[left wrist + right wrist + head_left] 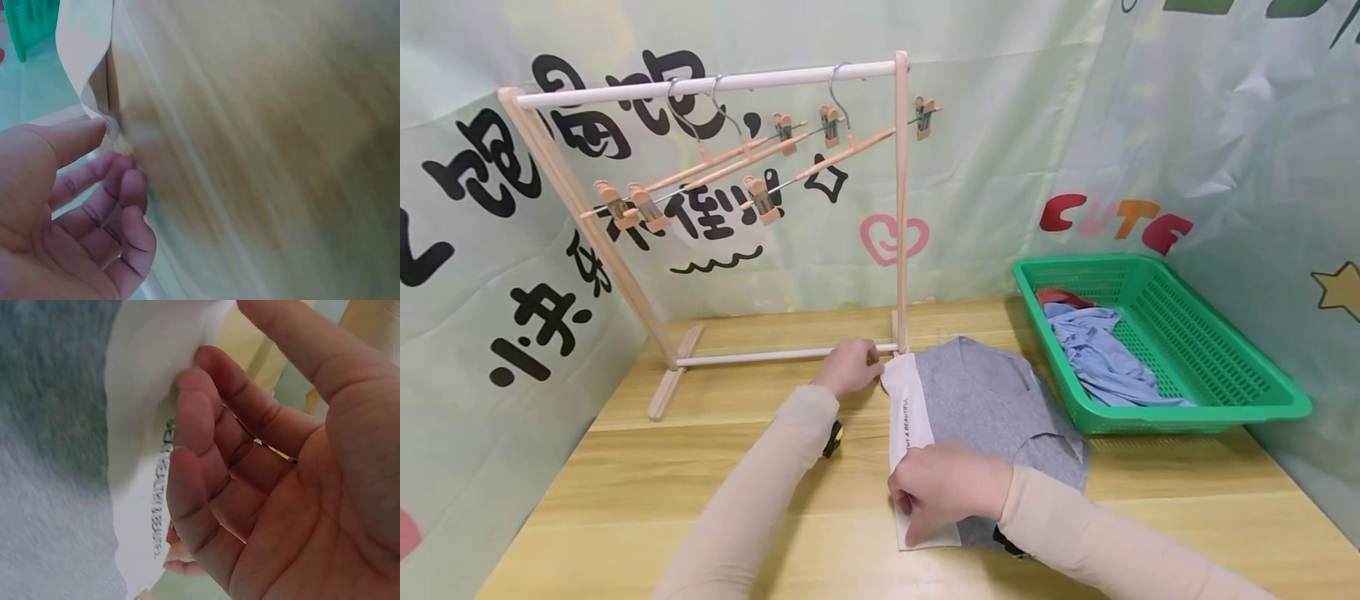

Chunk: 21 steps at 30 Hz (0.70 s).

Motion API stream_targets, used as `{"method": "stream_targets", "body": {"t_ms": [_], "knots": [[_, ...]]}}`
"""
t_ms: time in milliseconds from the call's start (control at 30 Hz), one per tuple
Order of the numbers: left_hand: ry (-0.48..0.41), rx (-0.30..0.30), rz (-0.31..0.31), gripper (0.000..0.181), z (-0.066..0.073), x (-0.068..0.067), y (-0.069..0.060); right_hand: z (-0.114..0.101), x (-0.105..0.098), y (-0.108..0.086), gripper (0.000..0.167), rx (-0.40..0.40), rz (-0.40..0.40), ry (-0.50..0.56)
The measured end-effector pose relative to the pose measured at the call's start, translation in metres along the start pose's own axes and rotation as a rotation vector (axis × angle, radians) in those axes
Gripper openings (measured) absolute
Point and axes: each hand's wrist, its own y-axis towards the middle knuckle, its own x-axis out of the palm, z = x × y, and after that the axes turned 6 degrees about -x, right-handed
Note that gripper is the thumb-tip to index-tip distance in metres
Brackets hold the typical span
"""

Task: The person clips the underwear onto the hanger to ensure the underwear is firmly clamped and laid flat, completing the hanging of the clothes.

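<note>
Grey underpants (973,396) lie flat on the wooden table, their white waistband (906,396) with black lettering facing left. At the waistband's far end my left hand (850,367) pinches the corner; in the left wrist view the white cloth (81,50) bends up at the thumb tip. Over the near end is my right hand (951,483), thumb stretched along the band and fingers loosely bent. In the right wrist view the index fingertip (207,357) touches the white edge, apart from the thumb, whose tip is cut off.
A green basket (1225,412) at the right holds crumpled blue cloth (1097,350) and a red piece. Behind my left hand stands a wooden rack (901,208) carrying several clip hangers (850,150). Printed fabric walls (985,167) enclose the table (625,508).
</note>
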Motion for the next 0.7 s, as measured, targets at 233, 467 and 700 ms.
{"method": "stream_targets", "body": {"t_ms": [233,467,700], "knots": [[-0.007,0.043,0.008,0.012,0.001,0.005,0.009,0.001,0.004,0.002,0.025,-0.065,0.025,0.009],[0.026,0.008,0.027,0.022,0.005,0.006,0.014,0.001,0.006,0.007,0.030,-0.104,0.016,-0.002],[0.027,-0.037,0.097,0.020,0.009,0.003,0.016,0.003,0.010,0.015,0.024,-0.158,0.037,-0.016]]}}
